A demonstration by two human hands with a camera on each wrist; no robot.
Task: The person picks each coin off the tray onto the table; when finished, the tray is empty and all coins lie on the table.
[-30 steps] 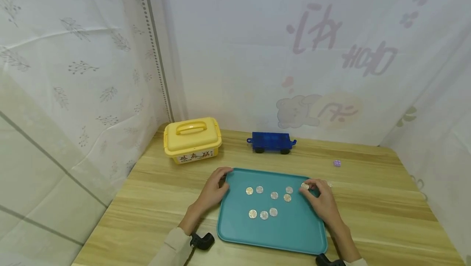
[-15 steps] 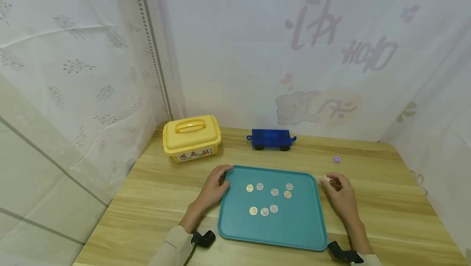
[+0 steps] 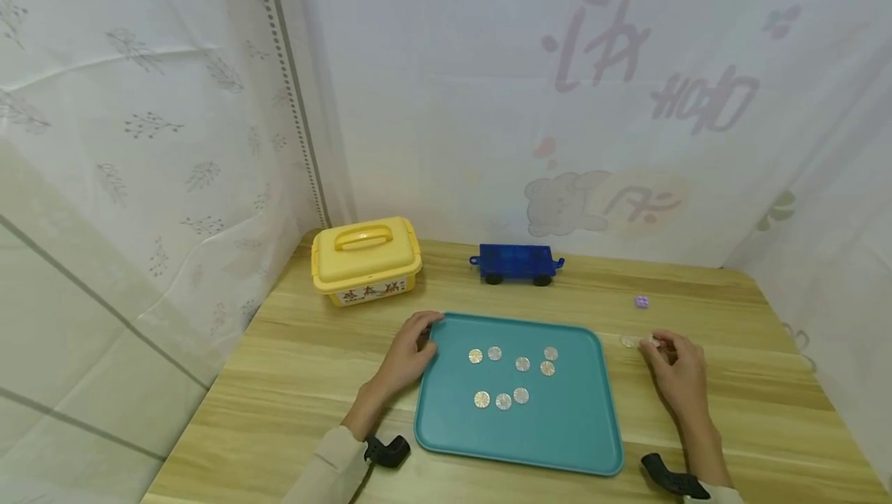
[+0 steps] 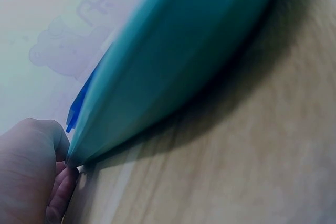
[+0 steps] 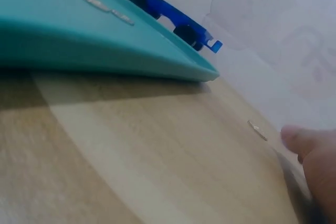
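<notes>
My left hand (image 3: 406,353) grips the teal tray (image 3: 516,454) at its far left corner. In the left wrist view, the thumb and fingers (image 4: 64,192) meet around the tray's edge. Several gold and silver coins (image 3: 503,401) lie spread on the tray. To the right of the tray, my right hand (image 3: 681,372) pinches a coin (image 3: 652,341) low over the table. Another coin (image 3: 629,341) rests on the wood just left of those fingertips. The right wrist view shows the thumb (image 5: 294,139) near that loose coin, while the pinched one is hidden there.
Behind the tray stands a blue toy wagon (image 3: 516,262). A yellow lidded box (image 3: 365,260) with a handle is at the back left. One small purple block (image 3: 642,302) lies at the back right. Patterned curtains (image 3: 446,101) close off the table's back and sides.
My right hand has carried the coin from over the tray's far right corner to the right, beside another coin on the table. The left hand stays at the tray's corner.
</notes>
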